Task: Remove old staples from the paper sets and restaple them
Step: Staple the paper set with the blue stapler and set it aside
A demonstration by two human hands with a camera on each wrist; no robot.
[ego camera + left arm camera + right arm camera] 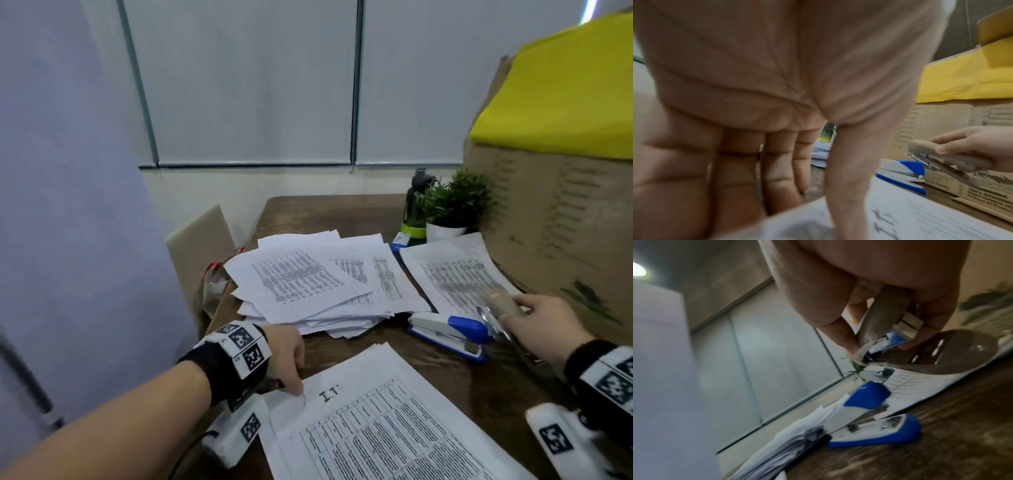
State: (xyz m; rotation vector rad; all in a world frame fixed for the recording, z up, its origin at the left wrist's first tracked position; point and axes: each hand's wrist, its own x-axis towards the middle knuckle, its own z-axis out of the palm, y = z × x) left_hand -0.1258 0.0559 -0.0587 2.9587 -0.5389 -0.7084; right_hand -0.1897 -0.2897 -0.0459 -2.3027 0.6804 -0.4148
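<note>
- Nearest, the paper set [383, 421] lies flat on the wooden table [455, 373].
- Left hand [286, 356] presses its top left corner — fingers straight, gripping nothing.
- Right hand [537, 323] is curled around a beige stapler [500, 310], held above the table.
- Blue stapler [452, 330] rests between the paper pile [318, 284] and the right hand.

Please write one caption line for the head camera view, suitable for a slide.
Left hand presses the near printed paper set while right hand holds a beige stapler above the blue-and-white stapler.
</note>
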